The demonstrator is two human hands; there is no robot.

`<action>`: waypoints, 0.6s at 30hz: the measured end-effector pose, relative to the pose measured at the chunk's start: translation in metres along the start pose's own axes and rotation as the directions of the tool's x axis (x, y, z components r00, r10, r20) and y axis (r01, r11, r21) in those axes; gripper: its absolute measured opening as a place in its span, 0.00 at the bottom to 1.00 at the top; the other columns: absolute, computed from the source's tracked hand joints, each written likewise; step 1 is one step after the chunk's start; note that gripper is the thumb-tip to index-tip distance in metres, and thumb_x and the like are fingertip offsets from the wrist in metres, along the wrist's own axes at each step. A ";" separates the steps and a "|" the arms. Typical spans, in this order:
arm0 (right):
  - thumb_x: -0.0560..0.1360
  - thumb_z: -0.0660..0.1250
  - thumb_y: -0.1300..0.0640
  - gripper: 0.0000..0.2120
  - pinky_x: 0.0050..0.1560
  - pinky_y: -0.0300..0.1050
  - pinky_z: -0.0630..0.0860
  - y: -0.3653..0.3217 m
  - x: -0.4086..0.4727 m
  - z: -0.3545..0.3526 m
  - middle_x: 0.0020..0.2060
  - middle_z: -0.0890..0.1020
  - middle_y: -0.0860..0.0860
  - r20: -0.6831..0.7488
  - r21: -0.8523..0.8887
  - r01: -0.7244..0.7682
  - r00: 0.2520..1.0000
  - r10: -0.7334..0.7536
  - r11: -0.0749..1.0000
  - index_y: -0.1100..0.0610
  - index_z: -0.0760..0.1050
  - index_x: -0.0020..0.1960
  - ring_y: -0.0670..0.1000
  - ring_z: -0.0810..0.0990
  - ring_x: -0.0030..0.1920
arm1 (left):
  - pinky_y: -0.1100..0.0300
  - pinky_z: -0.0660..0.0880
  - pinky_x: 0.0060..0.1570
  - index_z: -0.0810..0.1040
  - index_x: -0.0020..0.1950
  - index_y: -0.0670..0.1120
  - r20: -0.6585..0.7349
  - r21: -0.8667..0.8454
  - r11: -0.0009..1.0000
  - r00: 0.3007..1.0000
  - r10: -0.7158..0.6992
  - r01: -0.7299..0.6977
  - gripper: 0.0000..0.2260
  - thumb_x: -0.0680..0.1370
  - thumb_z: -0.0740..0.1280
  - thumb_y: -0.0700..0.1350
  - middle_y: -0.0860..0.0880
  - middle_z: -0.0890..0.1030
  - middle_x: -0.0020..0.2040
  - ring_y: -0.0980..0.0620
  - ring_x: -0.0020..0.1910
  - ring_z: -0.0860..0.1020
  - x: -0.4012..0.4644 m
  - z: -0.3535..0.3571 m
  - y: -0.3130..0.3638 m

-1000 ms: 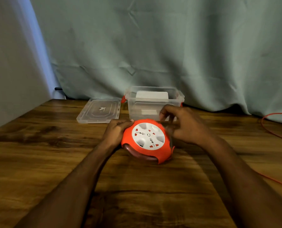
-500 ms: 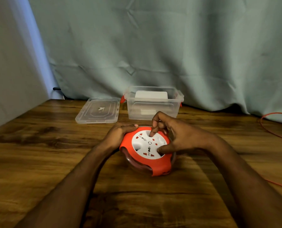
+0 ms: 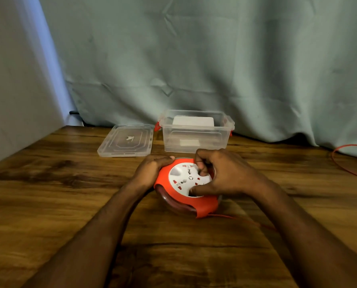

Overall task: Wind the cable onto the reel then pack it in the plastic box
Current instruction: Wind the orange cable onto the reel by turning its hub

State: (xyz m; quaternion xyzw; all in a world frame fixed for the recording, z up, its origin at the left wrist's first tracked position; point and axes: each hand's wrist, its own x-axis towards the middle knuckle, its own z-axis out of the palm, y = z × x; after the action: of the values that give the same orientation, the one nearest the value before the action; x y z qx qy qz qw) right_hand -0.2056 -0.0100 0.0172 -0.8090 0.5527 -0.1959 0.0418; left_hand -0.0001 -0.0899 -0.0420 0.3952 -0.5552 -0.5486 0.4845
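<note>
On the wooden table, near its middle: round orange cable reel with a white socket face, lying flat, socket face up. Left hand curled against the reel's left rim, fingers wrapped over the orange edge, gripping it. Right hand spread over the right half of the white face, fingers bent, thumb pressed down near the lower edge of the face, fingertips dug into the upper part; closed on the reel's centre rather than loose. Both hands touching the reel, one on each side, reel between them. Thin orange cable trailing out from under the reel's lower right edge, running right beneath the right forearm; another stretch of it curving on the table at far right. Beyond the hands, just behind the reel: clear rectangular plastic box with red clips, open, upright. Beside the box on its left, clear flat plastic lid, lying on the table. Behind everything, pale green curtain.
</note>
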 end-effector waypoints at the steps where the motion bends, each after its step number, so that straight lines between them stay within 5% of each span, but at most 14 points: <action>1: 0.61 0.81 0.35 0.25 0.39 0.49 0.75 -0.002 0.000 0.002 0.35 0.82 0.44 -0.019 -0.032 -0.014 1.000 0.013 0.999 0.48 0.71 0.41 0.44 0.77 0.36 | 0.51 0.76 0.45 0.86 0.39 0.41 -0.007 -0.003 1.000 1.000 0.005 -0.005 0.10 0.78 0.69 0.40 0.37 0.86 0.39 0.41 0.38 0.82 0.000 0.000 -0.001; 8: 0.66 0.77 0.31 0.29 0.34 0.45 0.65 -0.015 0.004 0.011 0.25 0.72 0.47 -0.074 -0.094 -0.082 0.994 0.076 0.992 0.53 0.68 0.31 0.45 0.70 0.30 | 0.42 0.77 0.51 0.86 0.44 0.38 -0.020 0.039 0.999 1.000 0.022 -0.021 0.09 0.79 0.69 0.41 0.31 0.85 0.46 0.34 0.44 0.82 0.000 0.000 -0.001; 18: 0.72 0.76 0.39 0.29 0.34 0.43 0.66 -0.018 0.010 0.021 0.21 0.73 0.49 -0.122 -0.014 -0.079 0.990 0.077 0.997 0.55 0.69 0.25 0.47 0.72 0.28 | 0.41 0.81 0.52 0.88 0.47 0.45 0.067 0.155 0.986 0.996 0.057 -0.067 0.12 0.80 0.68 0.50 0.39 0.87 0.45 0.36 0.45 0.86 -0.003 -0.003 -0.003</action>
State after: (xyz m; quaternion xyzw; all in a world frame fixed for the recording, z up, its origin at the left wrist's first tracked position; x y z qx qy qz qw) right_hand -0.1792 -0.0150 0.0053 -0.7737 0.5871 -0.2379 0.0083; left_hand 0.0033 -0.0880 -0.0452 0.3976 -0.6235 -0.4997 0.4511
